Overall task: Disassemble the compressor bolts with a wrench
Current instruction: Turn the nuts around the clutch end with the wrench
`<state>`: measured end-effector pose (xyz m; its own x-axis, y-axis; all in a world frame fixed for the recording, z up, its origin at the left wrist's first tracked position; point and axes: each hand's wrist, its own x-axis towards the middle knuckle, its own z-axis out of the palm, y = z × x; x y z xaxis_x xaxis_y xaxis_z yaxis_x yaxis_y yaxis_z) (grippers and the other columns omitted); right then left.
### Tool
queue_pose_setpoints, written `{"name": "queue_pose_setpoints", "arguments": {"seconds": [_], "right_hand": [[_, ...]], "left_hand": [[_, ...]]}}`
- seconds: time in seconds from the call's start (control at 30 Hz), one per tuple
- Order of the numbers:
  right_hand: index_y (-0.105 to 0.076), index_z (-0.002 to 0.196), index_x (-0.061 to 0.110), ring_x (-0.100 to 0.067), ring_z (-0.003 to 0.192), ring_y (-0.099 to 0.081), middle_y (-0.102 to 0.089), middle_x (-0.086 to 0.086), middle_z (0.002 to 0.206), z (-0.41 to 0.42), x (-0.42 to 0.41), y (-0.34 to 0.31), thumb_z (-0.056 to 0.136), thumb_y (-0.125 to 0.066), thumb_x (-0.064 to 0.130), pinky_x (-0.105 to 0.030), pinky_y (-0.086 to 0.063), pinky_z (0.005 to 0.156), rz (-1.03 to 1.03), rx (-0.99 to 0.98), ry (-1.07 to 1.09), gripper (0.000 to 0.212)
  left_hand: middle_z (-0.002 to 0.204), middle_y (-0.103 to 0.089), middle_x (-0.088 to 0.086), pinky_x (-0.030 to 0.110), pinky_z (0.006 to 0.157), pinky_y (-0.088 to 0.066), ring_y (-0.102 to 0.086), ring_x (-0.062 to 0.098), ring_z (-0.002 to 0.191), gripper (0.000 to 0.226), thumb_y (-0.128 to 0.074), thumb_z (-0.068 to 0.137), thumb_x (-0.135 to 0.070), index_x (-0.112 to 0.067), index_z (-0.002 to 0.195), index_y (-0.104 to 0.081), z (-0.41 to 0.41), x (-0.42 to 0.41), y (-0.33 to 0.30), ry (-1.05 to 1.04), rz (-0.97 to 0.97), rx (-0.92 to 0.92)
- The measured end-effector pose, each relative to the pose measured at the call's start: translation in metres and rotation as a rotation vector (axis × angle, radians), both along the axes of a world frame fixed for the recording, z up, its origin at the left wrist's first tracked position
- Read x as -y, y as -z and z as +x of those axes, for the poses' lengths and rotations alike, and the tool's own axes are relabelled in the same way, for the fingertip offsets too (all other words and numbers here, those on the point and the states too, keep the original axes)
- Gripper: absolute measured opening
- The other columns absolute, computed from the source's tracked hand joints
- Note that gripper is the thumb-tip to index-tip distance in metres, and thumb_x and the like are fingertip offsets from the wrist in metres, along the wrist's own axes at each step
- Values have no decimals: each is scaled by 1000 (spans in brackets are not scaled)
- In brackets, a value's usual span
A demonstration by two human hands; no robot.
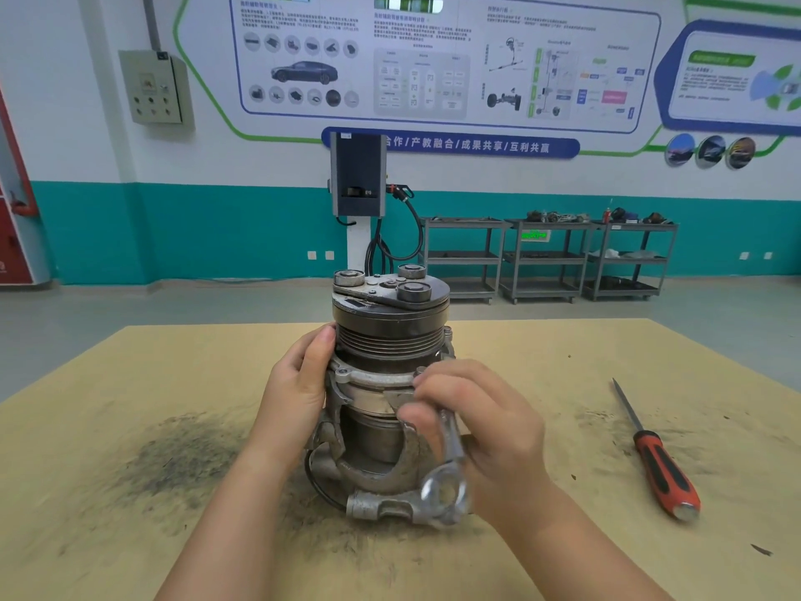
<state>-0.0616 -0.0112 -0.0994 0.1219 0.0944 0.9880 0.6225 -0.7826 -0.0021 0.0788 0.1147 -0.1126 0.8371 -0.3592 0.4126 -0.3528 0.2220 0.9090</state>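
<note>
Two bare arms reach in from the bottom. Right hand [472, 422] has its fingers curled tight round a shiny metal wrench [450, 453]. One end of the wrench has a ring, and that ring hangs low, just under the right thumb, in front of the compressor's bottom bracket. The other end goes up under the fingers toward the metal flange, and you cannot see if it sits on a bolt.

Left hand [299, 383] holds the left side of the compressor [385, 370], with the fingers bent round it and the thumb up by the grooves.

Between the two hands the compressor stands upright on the table [130, 427]. It is grey and dirty. Its top is a dark round pulley with grooves round it, and a flat plate with three big round knobs sits on top. Lower down is a silver ring with small bolt ears, then a rough metal bracket at the bottom.

Well off to the right of the right hand lies a screwdriver [654, 457] with a red and black handle. Dark smudges mark the table left of the left arm.
</note>
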Motion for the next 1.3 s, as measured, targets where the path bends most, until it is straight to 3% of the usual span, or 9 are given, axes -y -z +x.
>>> {"name": "queue_pose_setpoints", "arguments": {"seconds": [0.1,0.2,0.33,0.47,0.63,0.77,1.03,1.13,1.3], "right_hand": [[-58,92,13,-10,74,-62,-63,1,83,-3,2,-2,101,-48,31,-21,-53,67,108,4,-46,22],[-57,85,24,-13,61,-62,-64,4,77,-8,7,-15,100,-45,40,-23,-50,57,607,-2,-174,26],[-56,79,11,-14,51,-57,-64,-2,68,-8,23,-28,93,-44,42,-23,-48,50,1070,-132,-406,36],[-54,81,10,-12,48,-53,-61,-2,63,-4,37,-30,104,-34,30,-20,-45,46,1264,-235,-595,37],[-53,82,9,-11,46,-52,-60,-3,61,-1,47,-29,105,-33,27,-20,-46,45,1363,-362,-714,36],[-52,81,10,-12,45,-50,-59,-2,62,2,47,-26,105,-33,29,-19,-44,45,1370,-360,-750,36],[-56,75,12,-15,44,-48,-58,-4,63,1,35,-21,105,-33,29,-19,-40,44,1331,-212,-608,41],[-63,68,23,-19,46,-53,-63,-4,66,2,19,-11,103,-37,30,-22,-42,47,1117,-13,-378,44],[-63,83,27,-19,64,-60,-64,5,81,2,-1,3,103,-41,36,-26,-48,60,576,131,-197,31]], "left_hand": [[113,-73,-4,43,101,-49,-65,14,111,64,-51,83,-69,-19,119,-68,-1,0,-1,3,6,6],[114,-72,-7,42,103,-48,-65,10,111,67,-47,81,-71,-21,121,-67,-3,0,-1,-9,23,9],[115,-72,-6,42,104,-48,-65,11,112,71,-46,75,-69,-19,121,-67,-5,-1,-3,-17,15,3],[116,-72,-5,44,105,-47,-64,12,113,69,-46,77,-66,-18,122,-66,-5,-1,-3,-21,17,3],[114,-73,-6,41,103,-48,-65,10,111,73,-47,74,-70,-19,121,-67,-5,0,-3,-26,7,7],[114,-73,-7,40,103,-48,-65,10,111,70,-47,76,-69,-19,122,-67,-5,0,-3,-19,10,6],[116,-72,-5,45,104,-47,-64,14,113,69,-46,79,-68,-19,123,-66,-5,-1,-2,-12,24,2],[115,-72,-7,42,103,-49,-64,11,112,70,-46,77,-70,-21,123,-66,-4,0,-1,-17,27,8],[114,-72,-9,40,102,-48,-64,9,111,75,-46,72,-74,-23,122,-66,-3,0,-1,-25,33,3]]}}
